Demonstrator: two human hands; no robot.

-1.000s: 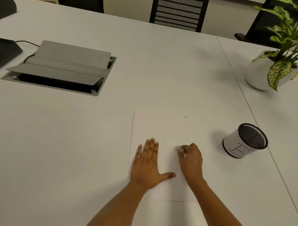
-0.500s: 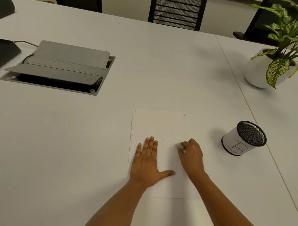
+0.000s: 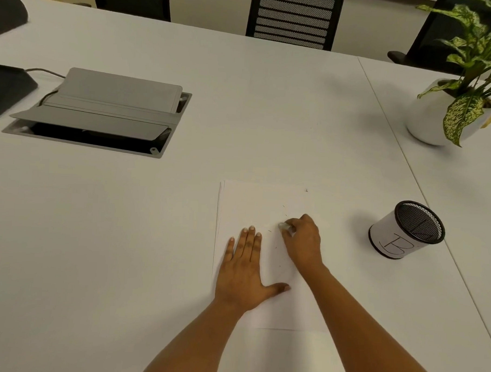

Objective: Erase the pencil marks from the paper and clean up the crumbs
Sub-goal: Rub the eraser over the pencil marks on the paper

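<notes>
A white sheet of paper (image 3: 254, 206) lies on the white table (image 3: 124, 236) in front of me. My left hand (image 3: 245, 270) rests flat on the paper's left half, fingers straight and thumb spread. My right hand (image 3: 302, 240) pinches a small pale eraser (image 3: 282, 226) with its tip down on the paper near the middle. A few tiny dark crumbs (image 3: 284, 207) are scattered on the sheet around the eraser. I see no clear pencil marks on the paper.
A mesh pen cup (image 3: 405, 230) wrapped in white paper marked "B" stands to the right. A potted plant (image 3: 450, 110) sits far right. A grey cable box with open lid (image 3: 101, 109) is at the left. Black chairs (image 3: 294, 17) line the far edge.
My right hand with the eraser has slid a little up the paper, away from me. My left hand has stayed flat in the same place.
</notes>
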